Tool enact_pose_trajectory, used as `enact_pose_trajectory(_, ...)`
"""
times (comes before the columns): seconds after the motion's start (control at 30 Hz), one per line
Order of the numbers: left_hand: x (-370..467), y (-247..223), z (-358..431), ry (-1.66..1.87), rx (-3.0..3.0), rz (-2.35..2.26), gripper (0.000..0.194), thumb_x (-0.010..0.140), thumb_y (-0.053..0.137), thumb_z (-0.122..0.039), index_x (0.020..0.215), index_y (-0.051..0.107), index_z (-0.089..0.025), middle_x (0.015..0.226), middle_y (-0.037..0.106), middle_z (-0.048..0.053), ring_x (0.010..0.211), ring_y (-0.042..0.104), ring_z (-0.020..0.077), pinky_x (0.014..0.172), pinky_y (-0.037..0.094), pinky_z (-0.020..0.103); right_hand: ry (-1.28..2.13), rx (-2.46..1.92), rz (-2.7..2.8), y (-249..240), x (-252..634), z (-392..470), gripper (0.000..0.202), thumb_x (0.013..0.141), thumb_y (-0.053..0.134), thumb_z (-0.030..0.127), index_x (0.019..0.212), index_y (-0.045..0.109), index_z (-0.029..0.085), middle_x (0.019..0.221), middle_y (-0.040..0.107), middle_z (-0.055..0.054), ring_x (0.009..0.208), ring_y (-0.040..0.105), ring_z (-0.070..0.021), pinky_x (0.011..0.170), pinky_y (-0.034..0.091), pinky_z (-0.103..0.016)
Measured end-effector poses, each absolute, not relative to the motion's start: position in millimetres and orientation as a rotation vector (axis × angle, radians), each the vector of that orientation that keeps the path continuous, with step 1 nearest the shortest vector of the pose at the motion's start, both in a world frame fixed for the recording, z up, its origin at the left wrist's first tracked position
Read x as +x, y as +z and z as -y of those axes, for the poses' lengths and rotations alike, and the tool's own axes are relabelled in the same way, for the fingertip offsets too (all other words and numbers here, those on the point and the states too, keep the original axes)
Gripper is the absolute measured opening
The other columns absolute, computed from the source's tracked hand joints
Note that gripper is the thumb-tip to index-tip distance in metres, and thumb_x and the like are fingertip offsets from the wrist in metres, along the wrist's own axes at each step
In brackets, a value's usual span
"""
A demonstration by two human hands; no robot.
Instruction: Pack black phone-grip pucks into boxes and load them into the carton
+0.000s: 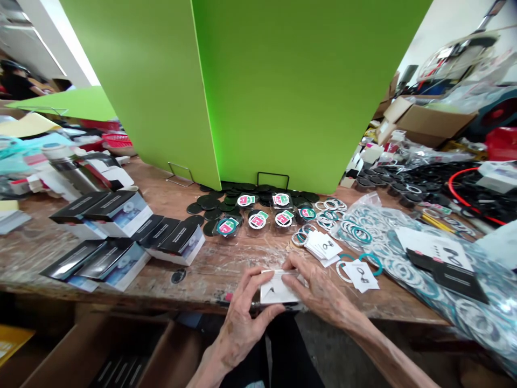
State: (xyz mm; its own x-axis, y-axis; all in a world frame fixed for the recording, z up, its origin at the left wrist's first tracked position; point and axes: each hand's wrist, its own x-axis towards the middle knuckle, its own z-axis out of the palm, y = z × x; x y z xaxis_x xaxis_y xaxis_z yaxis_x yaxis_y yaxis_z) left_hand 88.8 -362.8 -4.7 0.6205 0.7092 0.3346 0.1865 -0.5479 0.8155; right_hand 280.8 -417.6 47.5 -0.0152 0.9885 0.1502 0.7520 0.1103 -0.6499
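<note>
At the table's front edge, a small white printed box (278, 289) lies between my two hands, with a little dark picture near its lower left corner. My left hand (242, 318) grips its left side, thumb along the near edge and fingers on top. My right hand (313, 288) rests on its right end with bent fingers; the fingertips press on the top and far edge. Just beyond my right hand lies a stack of white leaflets (323, 246). More leaflets (362, 275) lie to the right over teal and white rings (371, 263).
Black-and-white product boxes (117, 213) stand at left. Wrapped round pieces with pink-green labels (258, 219) and black discs (208, 202) lie before a green partition (283, 97). A clear bag of rings (407, 264) covers the right side. Below left is an open carton (100, 345).
</note>
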Motion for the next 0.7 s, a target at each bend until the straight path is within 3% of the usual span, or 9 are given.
enact_pose_trajectory(0.2, 88, -6, 368, 0.925, 2.035, -0.684, 0.054, 0.082, 0.068, -0.03, 0.132, 0.045, -0.028, 0.131, 0.051, 0.01, 0.122, 0.051, 0.0267, 0.103, 0.044, 0.041, 0.278, -1.646, 1.944, 42, 279, 428, 0.01, 0.091, 0.047, 0.017, 0.098, 0.05, 0.022, 0.092, 0.063, -0.001, 0.085, 0.062, -0.016, 0.079, 0.052, -0.032)
enact_pose_trajectory(0.37, 87, -3, 370, 0.886, 2.08, -0.635, 0.057, 0.083, 0.066, -0.028, 0.136, 0.043, -0.03, 0.137, 0.052, 0.008, 0.129, 0.047, 0.0254, 0.109, 0.039, 0.042, 0.016, -1.59, 2.117, 46, 288, 432, 0.026, 0.094, 0.043, 0.021, 0.118, 0.052, 0.022, 0.106, 0.067, -0.006, 0.094, 0.065, -0.0187, 0.077, 0.056, -0.031)
enact_pose_trajectory(0.5, 78, 3, 366, 0.947, 1.952, -0.758, 0.054, 0.082, 0.067, -0.031, 0.132, 0.049, -0.028, 0.136, 0.053, 0.009, 0.127, 0.048, 0.0268, 0.109, 0.038, 0.044, 0.218, -1.658, 2.043, 60, 299, 443, 0.033, 0.098, 0.043, 0.028, 0.131, 0.046, 0.027, 0.122, 0.062, -0.005, 0.109, 0.062, -0.0161, 0.087, 0.056, -0.03)
enact_pose_trajectory(0.63, 69, 12, 354, 0.952, 1.41, -0.943, 0.043, 0.079, 0.067, -0.046, 0.112, 0.062, -0.018, 0.11, 0.066, 0.01, 0.098, 0.065, 0.0249, 0.085, 0.054, 0.036, 0.122, -1.526, 2.282, 60, 296, 461, 0.079, 0.083, 0.064, 0.051, 0.147, 0.028, 0.022, 0.151, 0.03, -0.017, 0.135, 0.038, -0.029, 0.095, 0.052, -0.042)
enact_pose_trajectory(0.7, 66, 14, 348, 0.861, 1.209, -1.003, 0.045, 0.074, 0.069, -0.054, 0.098, 0.065, -0.015, 0.09, 0.069, 0.008, 0.081, 0.067, 0.0223, 0.068, 0.055, 0.03, -0.056, -1.359, 2.389, 48, 280, 464, 0.084, 0.078, 0.069, 0.055, 0.146, 0.033, 0.021, 0.15, 0.031, -0.02, 0.134, 0.039, -0.0345, 0.09, 0.054, -0.047)
